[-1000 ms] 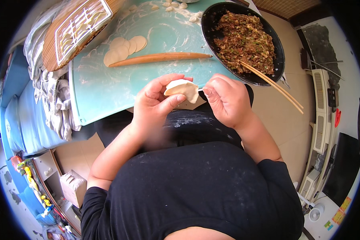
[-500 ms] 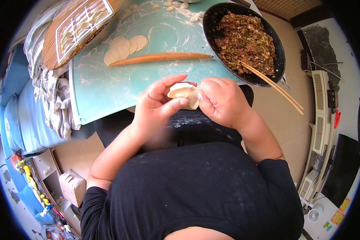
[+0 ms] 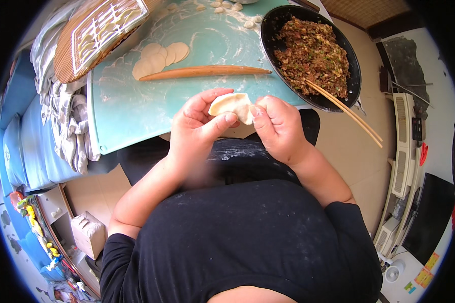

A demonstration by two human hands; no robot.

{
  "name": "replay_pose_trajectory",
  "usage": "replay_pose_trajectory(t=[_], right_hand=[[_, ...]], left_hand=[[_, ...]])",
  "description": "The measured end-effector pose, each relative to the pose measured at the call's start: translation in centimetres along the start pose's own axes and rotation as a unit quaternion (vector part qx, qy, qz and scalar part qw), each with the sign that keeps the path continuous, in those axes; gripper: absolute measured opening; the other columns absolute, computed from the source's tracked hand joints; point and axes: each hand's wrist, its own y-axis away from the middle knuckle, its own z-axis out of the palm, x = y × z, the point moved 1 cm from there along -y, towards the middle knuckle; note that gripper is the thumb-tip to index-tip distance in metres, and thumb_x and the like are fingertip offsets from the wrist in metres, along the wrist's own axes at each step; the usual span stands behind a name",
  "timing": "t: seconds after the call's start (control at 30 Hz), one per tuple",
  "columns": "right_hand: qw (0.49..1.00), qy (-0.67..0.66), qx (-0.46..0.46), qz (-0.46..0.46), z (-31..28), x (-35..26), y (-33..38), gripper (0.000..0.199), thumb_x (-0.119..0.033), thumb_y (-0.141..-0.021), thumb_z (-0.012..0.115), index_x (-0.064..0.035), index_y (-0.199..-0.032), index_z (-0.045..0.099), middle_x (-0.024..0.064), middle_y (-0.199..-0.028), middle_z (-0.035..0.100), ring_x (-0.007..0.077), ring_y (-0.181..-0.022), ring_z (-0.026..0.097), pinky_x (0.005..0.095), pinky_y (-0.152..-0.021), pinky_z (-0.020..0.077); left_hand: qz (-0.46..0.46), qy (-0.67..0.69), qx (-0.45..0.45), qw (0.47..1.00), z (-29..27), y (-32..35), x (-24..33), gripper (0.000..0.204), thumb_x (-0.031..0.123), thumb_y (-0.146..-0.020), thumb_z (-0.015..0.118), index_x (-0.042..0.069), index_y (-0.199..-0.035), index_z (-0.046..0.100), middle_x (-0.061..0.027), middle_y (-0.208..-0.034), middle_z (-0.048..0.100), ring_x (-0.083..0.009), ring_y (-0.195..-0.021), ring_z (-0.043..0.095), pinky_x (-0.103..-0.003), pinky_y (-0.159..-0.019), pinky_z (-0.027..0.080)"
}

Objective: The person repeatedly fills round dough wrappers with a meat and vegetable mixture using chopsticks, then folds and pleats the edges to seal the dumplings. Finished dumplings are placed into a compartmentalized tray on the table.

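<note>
Both hands' fingers (image 3: 231, 119) pinch dumpling (image 3: 231, 103) between them.

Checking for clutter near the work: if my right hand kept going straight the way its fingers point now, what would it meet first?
The right hand points up and to the left, pinching the dumpling. Past that, the first thing is probably the wooden rolling pin on the teal mat, though depth is unclear.

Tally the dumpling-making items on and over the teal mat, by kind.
Folded pale dough dumpling held by left hand and right hand: 1
Long wooden rolling pin: 1
Black round bowl of minced filling: 1
Wooden chopsticks: 2
Flat round dough wrappers: about 5, overlapping
Total: about 10
</note>
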Motion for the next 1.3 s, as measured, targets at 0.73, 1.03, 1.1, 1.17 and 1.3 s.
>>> replay_pose_trajectory(t=[0.73,1.03,1.1,1.17,1.3], right_hand=[[0.998,0.005,-0.060,-0.016,-0.2,0.1,-1.0,0.021,-0.016,-0.086,0.053,-0.0028,-0.070,0.051,0.0145,-0.062,0.050,0.0315,-0.055,0.049,0.0349,-0.050,0.0390],[0.988,-0.057,-0.138,0.042,-1.4,0.1,-1.8,0.027,-0.020,-0.087,0.053,-0.0014,-0.069,0.048,0.0148,-0.062,0.049,0.0317,-0.056,0.049,0.0350,-0.051,0.0382],[0.992,-0.021,-0.120,0.008,-0.9,0.3,-1.9,0.028,-0.021,-0.087,0.053,-0.0010,-0.068,0.047,0.0152,-0.061,0.049,0.0316,-0.055,0.049,0.0351,-0.050,0.0379],[0.992,0.006,-0.124,0.007,-0.5,0.6,-1.6,0.025,-0.019,-0.086,0.053,-0.0019,-0.068,0.048,0.0154,-0.061,0.049,0.0313,-0.055,0.049,0.0356,-0.050,0.0377],[0.990,-0.006,-0.140,0.027,-0.1,0.4,-1.2,0.022,-0.016,-0.085,0.052,-0.0028,-0.068,0.048,0.0151,-0.060,0.049,0.0311,-0.053,0.048,0.0360,-0.049,0.0376]], left_hand=[[-0.012,0.020,-0.048,0.999,-1.1,-0.5,0.3,0.037,0.002,-0.080,0.063,0.001,-0.114,0.047,-0.0083,-0.099,0.061,-0.0127,-0.090,0.059,-0.026,-0.080,0.048],[-0.036,0.010,-0.055,0.998,-1.0,-0.2,0.9,0.041,0.008,-0.087,0.055,0.001,-0.126,0.044,-0.0090,-0.107,0.059,-0.0127,-0.097,0.055,-0.027,-0.085,0.045],[-0.018,-0.040,-0.063,0.997,-1.0,-0.1,0.8,0.042,0.010,-0.089,0.054,0.001,-0.128,0.042,-0.0074,-0.108,0.058,-0.0112,-0.097,0.053,-0.026,-0.086,0.043],[-0.002,-0.104,-0.062,0.993,-1.2,0.0,0.5,0.042,0.011,-0.090,0.053,0.000,-0.129,0.042,-0.0054,-0.108,0.057,-0.0094,-0.097,0.052,-0.025,-0.087,0.042],[-0.018,-0.106,-0.078,0.991,-1.1,0.2,0.9,0.042,0.012,-0.090,0.052,0.000,-0.129,0.041,-0.0030,-0.106,0.056,-0.0078,-0.096,0.051,-0.024,-0.086,0.042]])
